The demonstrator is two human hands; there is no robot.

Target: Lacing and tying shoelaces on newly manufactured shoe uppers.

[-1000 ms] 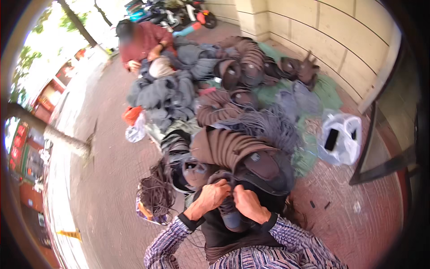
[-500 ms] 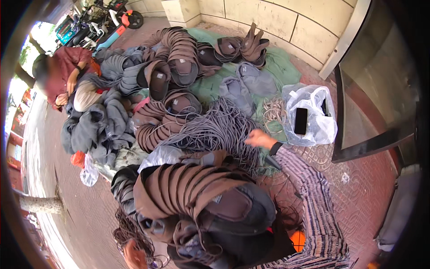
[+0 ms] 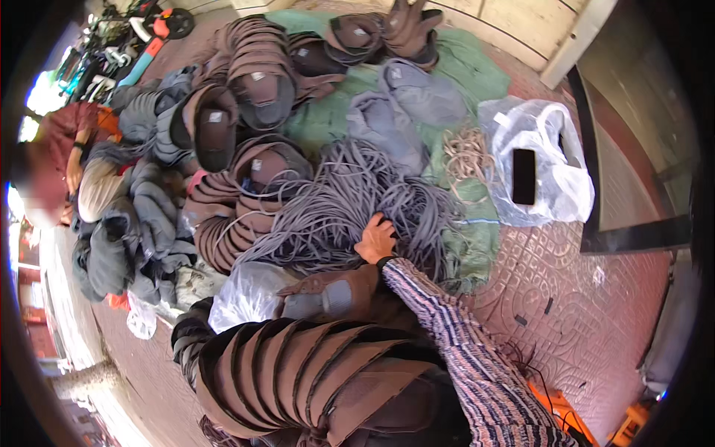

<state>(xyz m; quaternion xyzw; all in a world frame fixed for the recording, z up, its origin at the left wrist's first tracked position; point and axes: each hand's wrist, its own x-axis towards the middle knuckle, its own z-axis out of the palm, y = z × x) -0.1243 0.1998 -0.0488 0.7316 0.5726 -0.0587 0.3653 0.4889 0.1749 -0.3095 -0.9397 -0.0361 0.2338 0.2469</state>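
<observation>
Grey cords (image 3: 350, 205), a big tangled heap of thin matte strands, sprawled loosely over the green tarp (image 3: 477, 74) on the floor, between stacked brown caps (image 3: 257, 74) and a white plastic bag (image 3: 544, 160), strands fanning outward

Red patterned paving (image 3: 566, 298) fills the lower right. A green tarp (image 3: 477, 74) lies on it at upper centre. A white plastic bag (image 3: 555, 175) rests at right.

Striped sleeve (image 3: 454, 350) – purplish (dark cuff, seemingly)

Sunlit red patterned paving (image 3: 566, 298) beside a pale block wall (image 3: 506, 22).
</observation>
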